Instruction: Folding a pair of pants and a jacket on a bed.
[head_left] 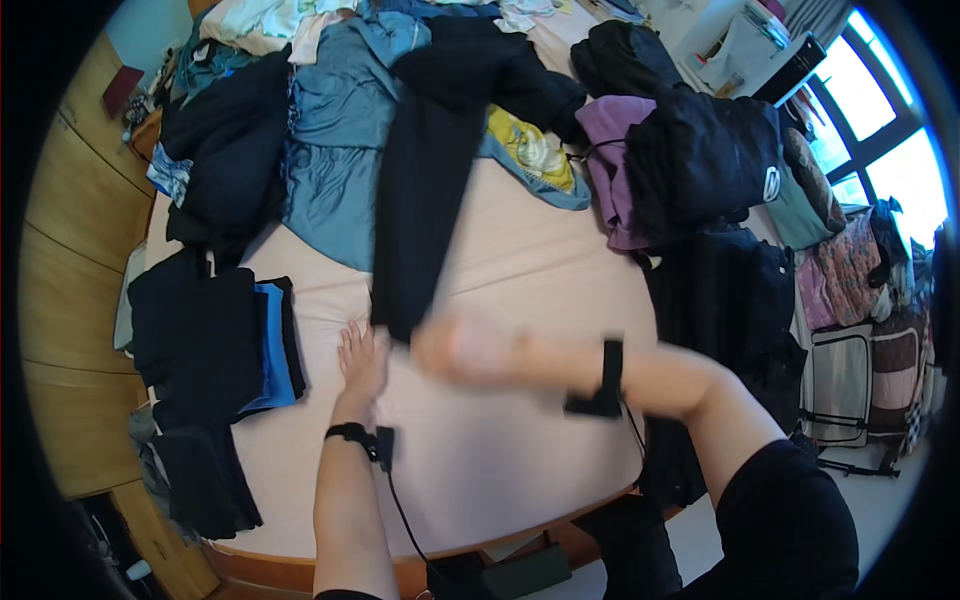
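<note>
A long black garment point(425, 190), probably trousers, stretches down the middle of the bed, with one leg-like length reaching toward me and another part bent off to the right at the far end. My left hand point(362, 360) lies on the pink bed sheet point(530, 300), fingers spread, right beside the near end of that black length. Just to the right of the same end is my right hand point(455, 350), smeared by motion; its fingers cannot be made out, nor whether it grips the cloth. Dark straps with small devices circle both wrists.
Folded dark clothes point(195, 330) with a blue piece point(272, 350) are stacked on the left. Beyond lie a teal garment point(335, 150) and a yellow-printed cloth point(530, 150). Black and purple clothes point(620, 170) pile up at right. A wooden wardrobe point(70, 300) borders the left.
</note>
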